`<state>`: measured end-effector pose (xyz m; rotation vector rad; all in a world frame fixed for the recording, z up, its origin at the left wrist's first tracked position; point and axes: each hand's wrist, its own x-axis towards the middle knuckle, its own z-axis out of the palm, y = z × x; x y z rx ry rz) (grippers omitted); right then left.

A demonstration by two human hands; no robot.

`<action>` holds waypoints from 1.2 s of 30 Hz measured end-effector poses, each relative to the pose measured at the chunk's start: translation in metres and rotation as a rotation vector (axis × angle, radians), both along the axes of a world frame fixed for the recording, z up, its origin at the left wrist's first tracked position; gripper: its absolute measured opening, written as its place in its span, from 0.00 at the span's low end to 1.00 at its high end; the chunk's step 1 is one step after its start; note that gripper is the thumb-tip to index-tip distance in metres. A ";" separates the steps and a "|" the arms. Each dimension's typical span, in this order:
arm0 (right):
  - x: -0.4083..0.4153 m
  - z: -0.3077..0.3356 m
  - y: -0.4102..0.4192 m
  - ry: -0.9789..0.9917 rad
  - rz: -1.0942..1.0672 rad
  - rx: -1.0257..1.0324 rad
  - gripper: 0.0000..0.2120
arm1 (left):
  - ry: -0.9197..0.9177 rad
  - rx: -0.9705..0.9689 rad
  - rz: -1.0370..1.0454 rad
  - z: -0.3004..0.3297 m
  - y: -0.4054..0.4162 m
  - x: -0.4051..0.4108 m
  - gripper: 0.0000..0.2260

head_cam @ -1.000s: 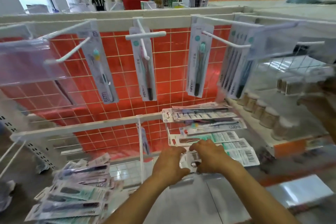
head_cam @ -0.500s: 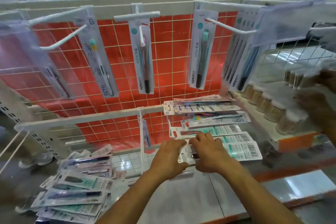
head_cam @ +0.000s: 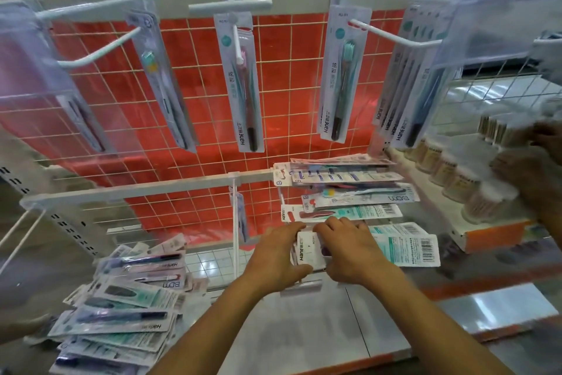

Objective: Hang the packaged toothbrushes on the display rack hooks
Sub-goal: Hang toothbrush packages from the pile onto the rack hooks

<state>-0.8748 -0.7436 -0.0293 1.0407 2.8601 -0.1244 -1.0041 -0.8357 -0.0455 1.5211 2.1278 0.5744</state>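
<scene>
My left hand (head_cam: 275, 259) and my right hand (head_cam: 349, 248) together hold one packaged toothbrush (head_cam: 308, 250), its "Hane" end showing between them, low at the middle of the display rack (head_cam: 152, 189). It lies on a pile of packaged toothbrushes (head_cam: 349, 192) stacked flat at the lower right. White hooks (head_cam: 100, 52) stick out from the top bar. Single packs hang on the middle hook (head_cam: 243, 88) and the one to its right (head_cam: 340, 76); several hang at the far right (head_cam: 401, 94).
A second heap of packaged toothbrushes (head_cam: 127, 304) lies at the lower left. Small jars (head_cam: 456, 174) line a shelf on the right, where another person's hands (head_cam: 529, 167) reach in. A white vertical hook rod (head_cam: 234, 222) stands just left of my hands.
The camera has tilted down and closer to the rack. Both hands stay on the same pack with only slight finger shifts.
</scene>
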 end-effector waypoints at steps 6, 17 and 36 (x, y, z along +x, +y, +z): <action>-0.002 0.012 0.000 0.097 -0.006 -0.011 0.22 | -0.038 0.106 0.075 0.000 0.002 -0.007 0.27; -0.001 0.054 0.003 0.255 0.025 -0.060 0.13 | -0.557 0.463 0.310 0.025 0.009 -0.016 0.07; -0.026 0.098 0.015 0.945 -0.102 -0.921 0.26 | -1.038 0.497 0.168 0.076 0.008 -0.003 0.18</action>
